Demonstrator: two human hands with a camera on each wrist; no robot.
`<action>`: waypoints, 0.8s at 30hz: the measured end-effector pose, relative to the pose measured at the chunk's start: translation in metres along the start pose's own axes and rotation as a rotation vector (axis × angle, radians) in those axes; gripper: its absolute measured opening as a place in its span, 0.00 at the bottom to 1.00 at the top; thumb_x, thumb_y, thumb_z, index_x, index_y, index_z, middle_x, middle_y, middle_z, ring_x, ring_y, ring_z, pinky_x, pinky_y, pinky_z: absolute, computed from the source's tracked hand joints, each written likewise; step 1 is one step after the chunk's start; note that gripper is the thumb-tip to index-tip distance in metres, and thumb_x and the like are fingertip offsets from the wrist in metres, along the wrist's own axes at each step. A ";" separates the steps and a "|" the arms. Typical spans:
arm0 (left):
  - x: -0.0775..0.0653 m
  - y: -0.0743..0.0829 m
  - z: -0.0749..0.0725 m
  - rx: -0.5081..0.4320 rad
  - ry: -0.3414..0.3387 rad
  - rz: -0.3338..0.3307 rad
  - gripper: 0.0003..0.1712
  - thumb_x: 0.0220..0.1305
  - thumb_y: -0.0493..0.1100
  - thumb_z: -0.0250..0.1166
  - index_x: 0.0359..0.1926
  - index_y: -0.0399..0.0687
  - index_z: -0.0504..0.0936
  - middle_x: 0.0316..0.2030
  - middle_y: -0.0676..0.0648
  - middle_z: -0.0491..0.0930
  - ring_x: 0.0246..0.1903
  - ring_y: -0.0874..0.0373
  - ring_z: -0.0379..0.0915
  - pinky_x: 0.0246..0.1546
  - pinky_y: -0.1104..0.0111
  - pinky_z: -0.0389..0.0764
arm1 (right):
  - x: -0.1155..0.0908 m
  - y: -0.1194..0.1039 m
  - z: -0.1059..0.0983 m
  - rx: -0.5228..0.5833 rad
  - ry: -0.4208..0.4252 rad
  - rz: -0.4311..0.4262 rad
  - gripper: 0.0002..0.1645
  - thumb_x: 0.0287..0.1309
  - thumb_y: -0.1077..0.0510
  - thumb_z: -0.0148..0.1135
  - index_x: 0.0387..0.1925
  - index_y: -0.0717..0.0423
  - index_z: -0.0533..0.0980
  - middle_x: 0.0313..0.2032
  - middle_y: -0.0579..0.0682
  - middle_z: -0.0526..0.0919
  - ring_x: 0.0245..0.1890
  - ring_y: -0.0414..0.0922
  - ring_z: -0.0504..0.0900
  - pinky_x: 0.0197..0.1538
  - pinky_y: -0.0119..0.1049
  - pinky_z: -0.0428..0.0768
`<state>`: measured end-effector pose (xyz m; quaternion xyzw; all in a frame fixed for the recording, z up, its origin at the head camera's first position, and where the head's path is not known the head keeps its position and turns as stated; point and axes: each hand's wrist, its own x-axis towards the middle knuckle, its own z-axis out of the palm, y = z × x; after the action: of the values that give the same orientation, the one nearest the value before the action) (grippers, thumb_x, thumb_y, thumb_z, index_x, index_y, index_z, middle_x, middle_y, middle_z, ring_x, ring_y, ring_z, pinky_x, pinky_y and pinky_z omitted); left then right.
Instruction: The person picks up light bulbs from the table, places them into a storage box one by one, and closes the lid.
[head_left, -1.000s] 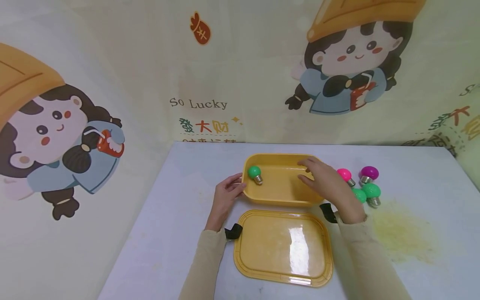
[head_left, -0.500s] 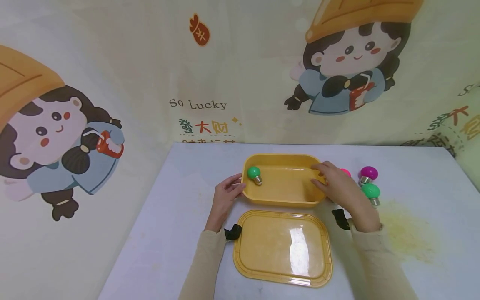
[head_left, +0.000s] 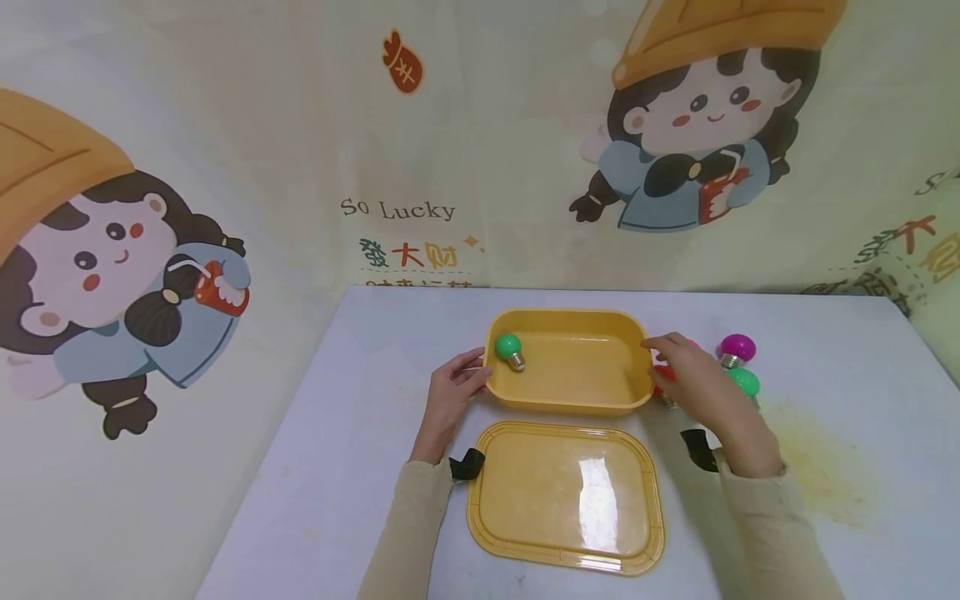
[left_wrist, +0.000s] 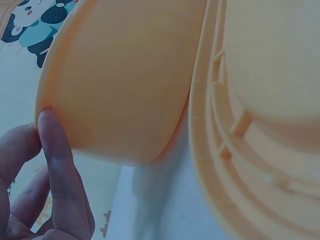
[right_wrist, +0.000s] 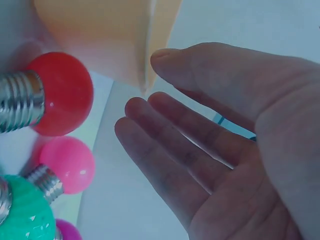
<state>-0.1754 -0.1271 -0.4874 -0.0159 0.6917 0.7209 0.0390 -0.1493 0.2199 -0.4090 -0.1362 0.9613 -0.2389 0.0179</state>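
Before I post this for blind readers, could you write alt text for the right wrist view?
A person's right hand, fingers extended, close to a yellow container. At the picture's left: a red bulb, pink bulb, green bulb and purple bulb.

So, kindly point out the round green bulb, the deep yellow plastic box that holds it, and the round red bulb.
Round green bulb [head_left: 510, 348]: head view, on its green globe.
Deep yellow plastic box [head_left: 573, 364]: head view, on its inner floor.
Round red bulb [right_wrist: 61, 94]: right wrist view, on its red globe.
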 end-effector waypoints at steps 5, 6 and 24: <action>0.000 0.000 0.000 0.009 0.006 -0.001 0.24 0.63 0.36 0.69 0.60 0.40 0.79 0.52 0.33 0.77 0.40 0.59 0.80 0.37 0.73 0.85 | -0.004 0.007 0.001 0.002 -0.009 0.032 0.27 0.59 0.64 0.68 0.59 0.68 0.73 0.53 0.67 0.77 0.49 0.63 0.79 0.50 0.57 0.83; 0.000 0.000 0.000 0.010 0.006 -0.002 0.24 0.63 0.36 0.69 0.60 0.40 0.79 0.52 0.33 0.77 0.40 0.59 0.80 0.37 0.73 0.85 | -0.005 0.009 0.002 0.005 -0.008 0.032 0.27 0.59 0.63 0.69 0.59 0.68 0.73 0.53 0.67 0.78 0.49 0.63 0.79 0.50 0.58 0.82; 0.001 0.001 0.000 -0.011 0.006 -0.001 0.24 0.63 0.35 0.69 0.60 0.39 0.79 0.53 0.31 0.76 0.38 0.62 0.80 0.35 0.73 0.84 | -0.009 0.031 0.012 0.024 -0.033 0.049 0.26 0.55 0.62 0.72 0.53 0.70 0.76 0.47 0.66 0.81 0.48 0.65 0.80 0.50 0.60 0.81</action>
<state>-0.1763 -0.1269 -0.4869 -0.0189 0.6879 0.7246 0.0373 -0.1475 0.2432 -0.4346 -0.1165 0.9609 -0.2478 0.0411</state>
